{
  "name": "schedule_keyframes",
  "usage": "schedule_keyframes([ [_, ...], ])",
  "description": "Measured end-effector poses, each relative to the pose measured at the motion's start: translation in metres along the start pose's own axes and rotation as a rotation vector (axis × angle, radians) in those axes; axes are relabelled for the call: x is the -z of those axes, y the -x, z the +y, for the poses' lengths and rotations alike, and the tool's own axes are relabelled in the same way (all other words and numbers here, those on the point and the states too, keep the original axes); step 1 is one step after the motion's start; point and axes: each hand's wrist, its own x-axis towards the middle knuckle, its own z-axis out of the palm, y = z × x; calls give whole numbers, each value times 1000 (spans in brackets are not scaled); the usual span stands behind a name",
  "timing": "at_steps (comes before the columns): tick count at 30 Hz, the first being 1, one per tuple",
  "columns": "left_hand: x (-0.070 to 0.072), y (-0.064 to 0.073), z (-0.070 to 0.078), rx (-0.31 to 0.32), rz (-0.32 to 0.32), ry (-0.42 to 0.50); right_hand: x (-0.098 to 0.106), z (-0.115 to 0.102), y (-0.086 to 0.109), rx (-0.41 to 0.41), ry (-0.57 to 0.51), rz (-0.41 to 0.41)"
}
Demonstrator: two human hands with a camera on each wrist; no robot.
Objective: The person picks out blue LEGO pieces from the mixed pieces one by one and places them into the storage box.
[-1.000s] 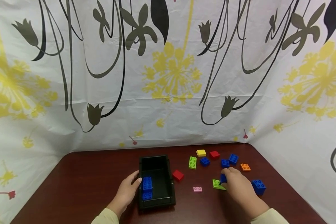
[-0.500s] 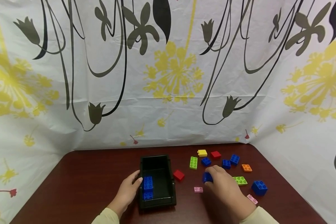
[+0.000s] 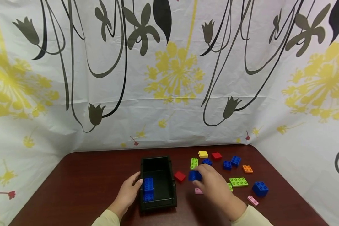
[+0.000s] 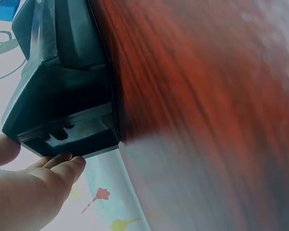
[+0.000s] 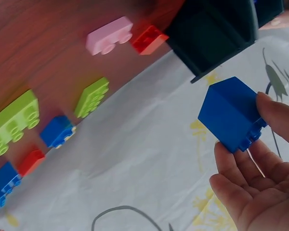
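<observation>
A black bin (image 3: 158, 204) stands on the dark red table, with blue toy bricks (image 3: 148, 185) along its left inner side. My left hand (image 3: 127, 193) holds the bin's left wall, thumb at the rim and fingers against the outside, as the left wrist view shows on the bin's side (image 4: 62, 96). To the right of the bin, my right hand (image 3: 214, 186) pinches a blue brick (image 3: 194, 175) in the air. In the right wrist view this brick (image 5: 229, 113) sits between thumb and fingertips, its studs facing the palm.
Between bin and right hand lies a red brick (image 3: 180, 176). Around the right hand are a pink brick (image 3: 198, 191), green bricks (image 3: 238, 182), a large blue brick (image 3: 260, 189) and an orange brick (image 3: 247, 169). A patterned cloth (image 3: 172, 125) hangs behind the table.
My right hand has carried the blue brick leftward toward the bin, uncovering green bricks and a pink brick at right. My left hand has stayed on the bin.
</observation>
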Motion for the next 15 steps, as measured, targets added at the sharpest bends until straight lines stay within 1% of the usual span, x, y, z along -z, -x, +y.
schedule_keyframes([
  [2, 1, 0, 0, 2, 3, 4, -1, -6, -1, 7, -14, 10],
  [10, 1, 2, -1, 4, 3, 14, -8, -23, -6, 25, -57, -2],
  [15, 1, 2, 0, 9, -15, 36, -13, -30, -9, 46, -100, 8],
])
